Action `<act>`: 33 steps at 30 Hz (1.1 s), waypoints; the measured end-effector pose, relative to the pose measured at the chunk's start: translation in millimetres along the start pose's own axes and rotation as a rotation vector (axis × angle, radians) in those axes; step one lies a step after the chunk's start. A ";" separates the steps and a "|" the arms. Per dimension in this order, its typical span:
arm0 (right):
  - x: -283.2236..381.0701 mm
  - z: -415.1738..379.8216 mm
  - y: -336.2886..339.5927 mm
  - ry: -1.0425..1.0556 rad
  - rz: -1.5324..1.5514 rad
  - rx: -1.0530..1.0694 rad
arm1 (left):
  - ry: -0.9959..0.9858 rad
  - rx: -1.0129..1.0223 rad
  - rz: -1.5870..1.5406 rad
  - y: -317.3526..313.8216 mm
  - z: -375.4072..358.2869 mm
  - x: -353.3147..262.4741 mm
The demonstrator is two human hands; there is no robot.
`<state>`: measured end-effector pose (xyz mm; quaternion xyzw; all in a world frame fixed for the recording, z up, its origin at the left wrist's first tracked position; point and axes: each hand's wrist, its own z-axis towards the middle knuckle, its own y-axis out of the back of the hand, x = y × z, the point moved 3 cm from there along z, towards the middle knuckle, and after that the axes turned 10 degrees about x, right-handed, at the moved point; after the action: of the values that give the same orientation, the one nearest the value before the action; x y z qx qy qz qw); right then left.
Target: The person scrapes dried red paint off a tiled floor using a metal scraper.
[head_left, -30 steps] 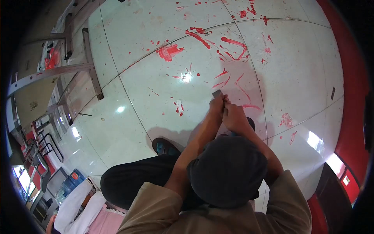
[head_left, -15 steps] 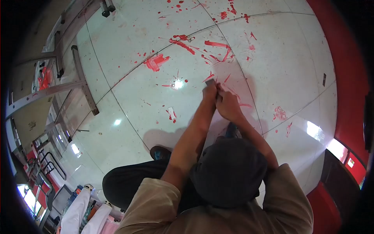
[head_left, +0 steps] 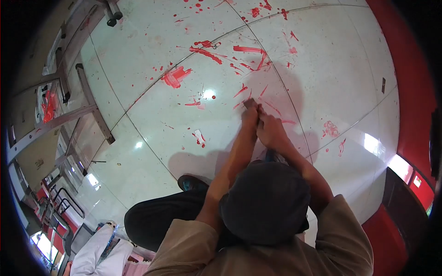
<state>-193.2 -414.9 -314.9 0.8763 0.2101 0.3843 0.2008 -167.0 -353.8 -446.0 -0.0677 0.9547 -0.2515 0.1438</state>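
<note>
My left hand point(head_left: 250, 116) is closed around a small flat grey-brown scraper point(head_left: 250, 103), whose broad end sticks out past the fingers. Right beside it, my right hand point(head_left: 270, 128) has its fingers curled in by the left hand; whether they also grip the scraper is hidden. Both hands are low in front of the body, over red paint streaks point(head_left: 272, 108) on the white tiled floor point(head_left: 221, 124). Whether the scraper touches the tile cannot be made out.
Thicker red smears point(head_left: 176, 77) and spots spread over the tiles ahead. A metal-framed rack point(head_left: 94, 110) stands at the left, with white cloth bundles point(head_left: 99, 255) at lower left. A red wall point(head_left: 412, 92) curves along the right. My shoe point(head_left: 192, 182) is below the hands.
The scraper is tilted differently and sits slightly lower, still in the left hand. The floor and rack have shifted a little in view as the camera moved.
</note>
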 end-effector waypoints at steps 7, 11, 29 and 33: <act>-2.3 1.8 -10.2 0.142 -0.071 -0.131 | 0.029 0.005 -0.256 -0.3 -3.2 -7.1; 13.7 13.8 3.4 0.038 -0.070 0.067 | -0.030 -0.074 -0.053 -4.2 5.2 -34.3; -57.7 -39.0 -17.0 0.110 0.008 -0.094 | -0.127 -0.023 0.696 14.0 28.8 59.4; -22.8 -2.5 11.8 0.014 -0.017 -0.037 | -0.033 0.063 0.336 -24.8 19.5 -10.7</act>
<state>-206.6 -436.1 -320.7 0.8678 0.2119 0.3926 0.2190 -149.4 -382.1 -447.3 0.0931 0.9417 -0.2528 0.2014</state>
